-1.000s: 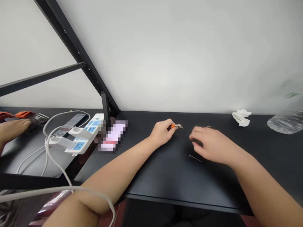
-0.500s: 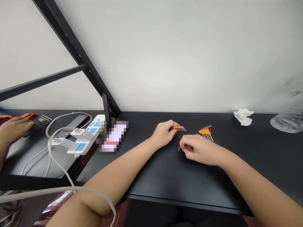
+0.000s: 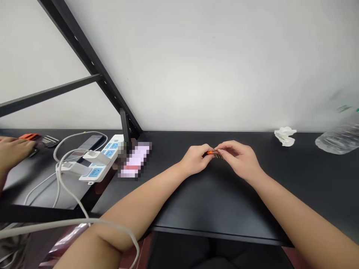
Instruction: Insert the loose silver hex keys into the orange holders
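Note:
My left hand is closed round an orange hex key holder, and several thin metal hex keys stick out of its right side. My right hand meets it there, thumb and forefinger pinched at the upper end of the row on what looks like a single slim hex key. The fingertips mostly cover that key, so whether it sits in the holder I cannot tell. Both hands are just above the black table. The second orange holder seen earlier is now hidden behind my right hand.
Crumpled white tissue and a clear plastic bottle lie at the right. To the left are a blurred-out phone, a power strip with white cables and a black frame post. Another person's hand works at the far left.
My right hand has moved up and left from lower on the table to the holder, carrying the small key. It now covers the second orange holder. My left hand has barely moved.

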A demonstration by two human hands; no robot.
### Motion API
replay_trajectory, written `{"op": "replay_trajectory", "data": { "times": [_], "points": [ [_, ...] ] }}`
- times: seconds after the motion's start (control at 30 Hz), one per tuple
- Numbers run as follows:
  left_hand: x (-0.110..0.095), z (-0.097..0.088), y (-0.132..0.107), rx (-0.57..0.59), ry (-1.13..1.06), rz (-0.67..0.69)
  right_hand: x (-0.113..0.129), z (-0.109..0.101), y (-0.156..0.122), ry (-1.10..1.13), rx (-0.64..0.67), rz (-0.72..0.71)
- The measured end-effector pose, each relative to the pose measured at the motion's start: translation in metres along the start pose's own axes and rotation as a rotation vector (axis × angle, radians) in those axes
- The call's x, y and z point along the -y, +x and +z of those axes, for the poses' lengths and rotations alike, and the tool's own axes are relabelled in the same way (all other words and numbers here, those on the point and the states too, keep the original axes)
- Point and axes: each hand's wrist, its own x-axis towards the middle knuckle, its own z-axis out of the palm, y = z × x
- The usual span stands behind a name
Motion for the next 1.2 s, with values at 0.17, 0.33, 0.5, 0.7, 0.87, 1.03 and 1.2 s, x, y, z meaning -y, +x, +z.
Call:
{"op": "replay_trajectory", "data": {
  "times": [0.17, 0.33, 0.5, 0.7, 0.87, 1.03, 1.2],
  "points": [
    [0.000, 0.000, 0.000, 0.024, 0.019, -0.028, 0.000, 0.001, 0.001, -0.022, -0.005, 0.045],
    [0.000, 0.001, 0.001, 0.004, 0.026, -0.015, 0.000, 0.001, 0.001, -0.053, -0.002, 0.014],
    [0.001, 0.000, 0.001, -0.020, 0.028, 0.001, 0.005, 0.005, 0.001, -0.209, -0.078, -0.151],
    [0.005, 0.001, 0.002, -0.080, 0.017, -0.033, -0.007, 0.014, 0.004, -0.238, -0.092, -0.247],
    [0.004, 0.002, 0.003, -0.073, -0.003, -0.077, -0.016, 0.019, 0.006, -0.166, -0.106, -0.187],
    [-0.002, 0.002, 0.004, -0.083, 0.004, -0.100, -0.020, 0.026, 0.004, -0.175, 0.072, -0.183],
    [-0.001, 0.000, 0.006, -0.132, -0.024, -0.152, -0.023, 0.030, 0.000, -0.262, 0.316, -0.099]
  ]
}}
